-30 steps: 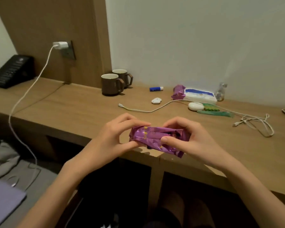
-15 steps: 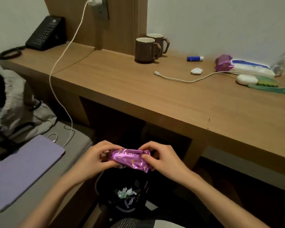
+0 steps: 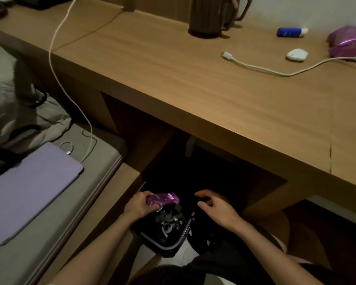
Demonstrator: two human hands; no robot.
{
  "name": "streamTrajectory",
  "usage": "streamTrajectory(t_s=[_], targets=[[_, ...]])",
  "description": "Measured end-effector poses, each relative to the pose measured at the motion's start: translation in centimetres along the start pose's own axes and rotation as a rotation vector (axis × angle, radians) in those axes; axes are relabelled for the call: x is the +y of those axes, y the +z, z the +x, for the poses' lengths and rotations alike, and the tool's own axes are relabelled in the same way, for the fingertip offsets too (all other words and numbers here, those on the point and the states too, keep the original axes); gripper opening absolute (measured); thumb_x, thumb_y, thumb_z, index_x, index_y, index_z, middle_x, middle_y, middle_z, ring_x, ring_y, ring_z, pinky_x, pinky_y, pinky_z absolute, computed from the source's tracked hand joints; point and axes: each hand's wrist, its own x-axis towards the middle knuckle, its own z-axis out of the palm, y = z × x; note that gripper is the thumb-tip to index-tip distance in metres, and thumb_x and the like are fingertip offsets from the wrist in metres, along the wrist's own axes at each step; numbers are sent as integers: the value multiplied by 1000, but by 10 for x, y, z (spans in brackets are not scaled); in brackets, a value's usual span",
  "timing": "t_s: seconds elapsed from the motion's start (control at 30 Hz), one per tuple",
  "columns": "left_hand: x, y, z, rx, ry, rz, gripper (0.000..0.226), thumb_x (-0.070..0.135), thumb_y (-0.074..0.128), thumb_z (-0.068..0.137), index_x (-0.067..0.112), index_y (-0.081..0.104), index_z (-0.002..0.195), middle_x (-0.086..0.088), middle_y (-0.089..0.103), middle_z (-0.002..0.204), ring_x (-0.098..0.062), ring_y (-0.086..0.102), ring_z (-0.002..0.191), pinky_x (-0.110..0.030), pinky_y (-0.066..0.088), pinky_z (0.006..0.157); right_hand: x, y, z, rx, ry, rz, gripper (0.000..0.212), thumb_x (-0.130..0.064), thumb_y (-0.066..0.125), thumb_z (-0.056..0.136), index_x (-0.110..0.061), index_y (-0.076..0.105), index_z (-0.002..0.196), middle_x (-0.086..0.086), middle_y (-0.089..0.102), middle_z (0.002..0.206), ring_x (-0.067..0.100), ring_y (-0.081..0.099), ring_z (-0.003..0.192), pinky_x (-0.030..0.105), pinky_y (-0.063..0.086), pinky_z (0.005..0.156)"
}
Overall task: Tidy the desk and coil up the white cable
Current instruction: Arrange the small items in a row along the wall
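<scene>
Left hand point(image 3: 139, 205): lower centre of the frame, below the counter edge, fingers curled round one end of a purple wrapper point(image 3: 162, 198). The wrapper projects to the right from the grip and sits directly above a dark waste bin point(image 3: 169, 246) on the floor. The bin holds crumpled scraps.

Right hand point(image 3: 216, 208): just right of the wrapper, apart from it, holding nothing. Fingers are loosely spread and slightly bent, thumb pointing left.

Counter point(image 3: 193, 89): wooden, running across the upper half of the frame, above and beyond both hands.

White cable point(image 3: 261, 69): lies loose and uncoiled on the counter at the upper right, well apart from both hands. Its free plug end points left. The other end leaves the frame at the right edge.

Near the cable, on the counter:
- a small white object point(image 3: 297, 55), just above the cable
- purple packets point(image 3: 346, 41), at the right edge
- a blue tube point(image 3: 291, 32), lying flat
- a brown mug point(image 3: 206, 17), at top centre, a second mug partly hidden behind it

A second white lead point(image 3: 56, 64) hangs from the top of the frame down to the bed point(image 3: 49, 233) at the left, ending beside a lilac flat device point(image 3: 29, 192)
</scene>
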Motion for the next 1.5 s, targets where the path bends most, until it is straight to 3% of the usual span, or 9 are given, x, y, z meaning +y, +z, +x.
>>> streamTrajectory(t_s=[0.13, 0.23, 0.4, 0.53, 0.73, 0.97, 1.1, 1.3, 1.5], targets=[[3, 23, 11, -121, -154, 64, 84, 53, 66, 76, 19, 30, 144, -8, 46, 140, -25, 45, 127, -37, 40, 104, 4, -1, 4, -13, 20, 7, 30, -29, 49, 97, -30, 50, 127, -12, 51, 124, 6, 56, 98, 21, 46, 82], [12, 29, 13, -164, -135, 79, 82, 53, 60, 82, 20, 23, 148, -10, 29, 152, -29, 34, 137, -42, 34, 110, 1, -7, 3, -8, -10, 5, 30, -31, 50, 96, -32, 51, 126, -9, 53, 125, 7, 57, 98, 27, 50, 87], [58, -1, -11, -37, 42, 109, 56, 35, 52, 93, 19, 34, 143, -7, 52, 137, -20, 53, 121, -32, 47, 97, -22, -27, -16, 7, -80, -10, 29, -37, 49, 95, -44, 50, 124, -8, 60, 116, 1, 58, 99, 32, 51, 91], [110, -45, -62, 111, 255, 37, 38, 32, 52, 93, 29, 48, 132, 13, 62, 116, -3, 63, 88, -20, 53, 72, -60, -52, -56, 87, -276, -36, 32, -32, 55, 94, -44, 53, 124, -21, 59, 120, -7, 56, 106, 25, 50, 94], [188, -93, -165, 302, 552, -126, 31, 29, 56, 92, 38, 56, 121, 22, 66, 102, 11, 57, 99, -10, 47, 83, -112, -102, -137, 268, -578, -9, 29, -22, 57, 94, -33, 61, 120, -22, 64, 112, -1, 60, 107, 20, 50, 87], [287, -134, -214, 455, 786, -280, 29, 27, 59, 89, 40, 61, 114, 20, 69, 95, -1, 64, 90, -19, 52, 73, -129, -181, -198, 618, -742, -91, 28, -17, 60, 91, -25, 63, 118, -15, 69, 106, 12, 67, 89, 29, 55, 73], [345, -143, -200, 441, 861, -289, 30, 26, 58, 90, 37, 59, 118, 16, 68, 99, -2, 62, 92, -21, 53, 73, -109, -236, -213, 793, -646, -160, 30, -16, 60, 90, -24, 62, 119, -15, 68, 106, 6, 64, 89, 19, 53, 74], [430, -126, -148, 368, 933, -247, 41, 26, 57, 91, 33, 50, 131, 14, 59, 118, 1, 56, 104, -16, 47, 82, -48, -312, -218, 1025, -372, -265, 28, -17, 60, 90, -27, 62, 117, -15, 63, 110, 7, 58, 95, 30, 50, 83], [500, -86, -97, 333, 964, -151, 44, 28, 54, 90, 36, 45, 133, 11, 49, 133, -7, 45, 122, -32, 42, 101, 17, -376, -216, 1213, -71, -368, 28, -18, 59, 90, -21, 63, 118, -2, 63, 119, 16, 46, 114, 28, 35, 93]])
